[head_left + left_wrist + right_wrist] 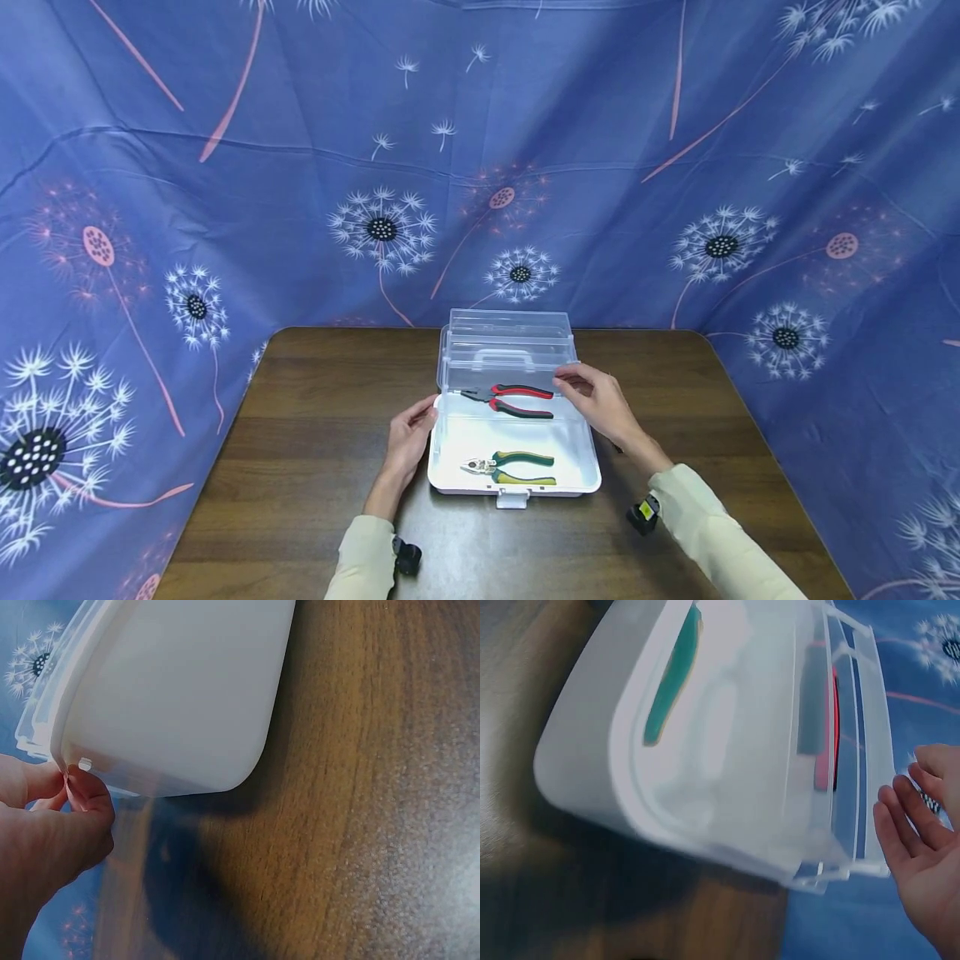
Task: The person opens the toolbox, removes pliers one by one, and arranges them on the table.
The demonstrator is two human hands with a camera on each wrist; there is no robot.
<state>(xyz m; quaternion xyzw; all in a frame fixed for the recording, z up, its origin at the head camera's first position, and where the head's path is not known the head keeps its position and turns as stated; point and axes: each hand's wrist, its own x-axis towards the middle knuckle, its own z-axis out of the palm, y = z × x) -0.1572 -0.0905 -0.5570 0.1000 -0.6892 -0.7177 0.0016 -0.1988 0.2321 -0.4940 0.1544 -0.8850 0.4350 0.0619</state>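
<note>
A white toolbox [450, 477] with a raised clear tray and lid section stands on the table. My left hand [408, 437] pinches its left rim between thumb and fingers, as the left wrist view shows. Combination pliers with red and black handles [522, 390] lie on the clear tray [465, 427]. Lower down, in the white base, lie pliers with green and yellow handles [525, 457], jaws to the left. My right hand [600, 404] is at the right side of the raised clear part, its fingertips [886, 796] right at the edge and its fingers loosely bent.
The brown wooden table [315, 433] extends on both sides of the box. A blue dandelion-print cloth [285, 217] hangs close behind it. A white latch [513, 499] sticks out at the box's front.
</note>
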